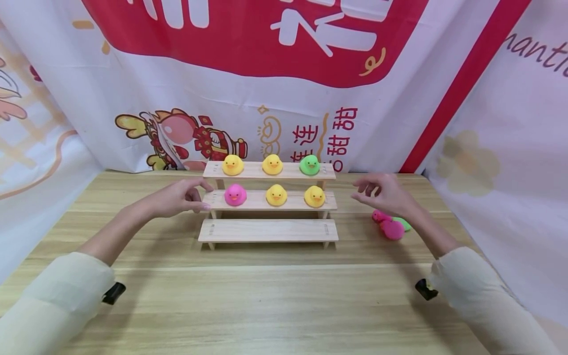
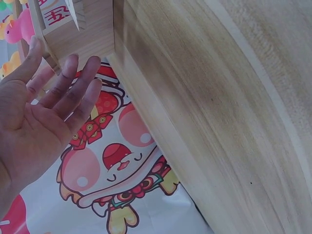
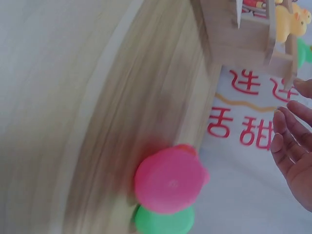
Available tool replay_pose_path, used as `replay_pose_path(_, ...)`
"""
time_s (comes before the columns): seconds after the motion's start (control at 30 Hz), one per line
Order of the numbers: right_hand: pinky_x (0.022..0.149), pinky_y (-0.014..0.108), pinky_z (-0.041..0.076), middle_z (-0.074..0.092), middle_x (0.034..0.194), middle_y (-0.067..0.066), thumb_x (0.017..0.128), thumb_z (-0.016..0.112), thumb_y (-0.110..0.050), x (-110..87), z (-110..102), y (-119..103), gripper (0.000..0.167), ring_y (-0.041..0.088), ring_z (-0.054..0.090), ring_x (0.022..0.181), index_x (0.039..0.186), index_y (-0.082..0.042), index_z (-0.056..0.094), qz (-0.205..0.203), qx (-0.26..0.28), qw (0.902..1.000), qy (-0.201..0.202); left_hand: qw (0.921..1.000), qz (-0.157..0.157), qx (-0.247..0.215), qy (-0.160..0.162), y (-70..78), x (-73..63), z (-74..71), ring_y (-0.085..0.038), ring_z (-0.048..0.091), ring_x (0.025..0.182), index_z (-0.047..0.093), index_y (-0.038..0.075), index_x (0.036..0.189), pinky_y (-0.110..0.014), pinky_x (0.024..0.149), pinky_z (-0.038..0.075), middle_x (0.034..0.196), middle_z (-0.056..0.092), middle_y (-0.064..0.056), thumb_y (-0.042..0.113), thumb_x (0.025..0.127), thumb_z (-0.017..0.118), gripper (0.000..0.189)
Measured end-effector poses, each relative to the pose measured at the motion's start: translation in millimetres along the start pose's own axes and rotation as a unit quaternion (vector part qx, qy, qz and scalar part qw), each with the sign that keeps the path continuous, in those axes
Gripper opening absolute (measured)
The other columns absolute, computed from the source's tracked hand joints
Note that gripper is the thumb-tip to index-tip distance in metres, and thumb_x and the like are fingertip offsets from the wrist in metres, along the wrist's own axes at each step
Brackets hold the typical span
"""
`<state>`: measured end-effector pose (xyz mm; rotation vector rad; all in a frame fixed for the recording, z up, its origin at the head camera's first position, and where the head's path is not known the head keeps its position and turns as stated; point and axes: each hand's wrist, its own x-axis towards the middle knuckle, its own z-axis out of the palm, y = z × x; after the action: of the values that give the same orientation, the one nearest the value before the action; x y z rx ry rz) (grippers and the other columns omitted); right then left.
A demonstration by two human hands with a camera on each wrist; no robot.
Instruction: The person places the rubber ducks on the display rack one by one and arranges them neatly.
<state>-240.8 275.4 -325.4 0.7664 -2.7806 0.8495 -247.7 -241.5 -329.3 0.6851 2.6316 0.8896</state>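
Note:
A three-tier wooden rack [image 1: 268, 230] stands on the table. On its top tier sit two yellow ducks and a green duck [image 1: 309, 165]; the middle tier bears a pink duck [image 1: 235, 195] at the left and two yellow ducks, one being the right-end yellow duck [image 1: 314, 196]. My left hand [image 1: 179, 198] holds nothing, its fingers loosely bent and fingertips right at the rack's left end. In the left wrist view, that hand's palm [image 2: 36, 122] shows bare. Beyond the rack's right end hovers my right hand [image 1: 385, 191], also holding nothing, with fingers relaxed.
Right of the rack, below my right hand, pink ducks [image 1: 392, 230] and a green duck [image 1: 403, 223] lie bunched on the wooden table [image 1: 266, 305]. A printed white-and-red cloth [image 1: 199, 79] hangs behind the table's far edge. More cloth hangs at both sides.

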Motion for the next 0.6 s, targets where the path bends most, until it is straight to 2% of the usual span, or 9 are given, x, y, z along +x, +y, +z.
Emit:
replay_pose_path(0.17, 0.066, 0.028, 0.055, 0.074, 0.089, 0.008, 0.090, 0.082, -0.011, -6.7, -4.2, 11.0, 0.024, 0.021, 0.069, 0.079, 0.109, 0.002, 0.075, 0.012, -0.022, 0.9991, -0.034, 1.0000, 0.001, -0.001, 0.000, 0.7, -1.3, 0.0, -0.026, 0.069, 0.083, 0.055, -0.002, 0.134, -0.036, 0.076, 0.054, 0.090, 0.073, -0.013, 0.026, 0.098, 0.074, 0.049)
replay_pose_path(0.37, 0.073, 0.039, 0.058, 0.074, 0.089, 0.007, 0.089, 0.080, -0.010, -12.1, -4.1, 26.5, 0.024, 0.022, 0.069, 0.082, 0.109, 0.004, 0.075, 0.032, -0.068, 0.9932, -0.089, 1.0000, 0.005, -0.002, 0.003, -0.2, -1.8, -0.1, -0.026, 0.070, 0.083, 0.054, -0.001, 0.133, -0.038, 0.078, 0.054, 0.089, 0.074, -0.012, 0.023, 0.098, 0.074, 0.047)
replay_pose_path(0.6, 0.078, 0.045, 0.056, 0.073, 0.086, 0.007, 0.085, 0.082, -0.006, -16.6, 0.8, 41.1, 0.022, 0.023, 0.065, 0.083, 0.104, 0.004, 0.077, 0.039, -0.113, 0.9859, -0.117, 1.0000, 0.006, -0.003, 0.002, -2.1, -1.7, 1.1, -0.027, 0.070, 0.084, 0.054, 0.000, 0.134, -0.038, 0.079, 0.055, 0.089, 0.074, -0.014, 0.022, 0.098, 0.074, 0.046)
